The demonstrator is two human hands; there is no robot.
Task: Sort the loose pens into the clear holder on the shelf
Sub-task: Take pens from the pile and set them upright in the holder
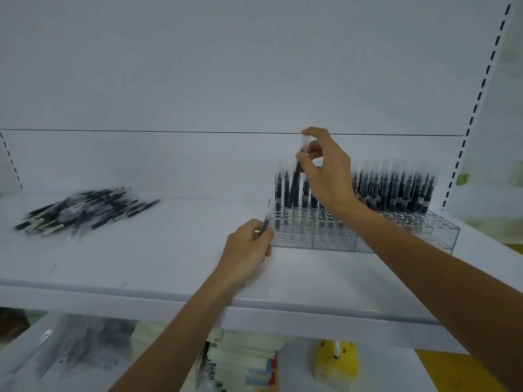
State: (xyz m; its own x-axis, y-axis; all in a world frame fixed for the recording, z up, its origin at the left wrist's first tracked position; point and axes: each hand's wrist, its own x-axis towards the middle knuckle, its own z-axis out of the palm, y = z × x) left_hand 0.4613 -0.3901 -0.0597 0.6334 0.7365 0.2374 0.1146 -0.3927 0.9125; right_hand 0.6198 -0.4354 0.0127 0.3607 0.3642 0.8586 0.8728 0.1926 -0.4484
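Booklets and yellow object stacked down below the shelf. Up top, left hand curled round one pen just beside the clear holder, front-left corner. Right hand pinching a tilted pen over the standing pens. Loose pens heaped far left.

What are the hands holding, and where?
The right hand pinches a black pen at its clear-capped top; the left hand grips a second pen by its lower part.
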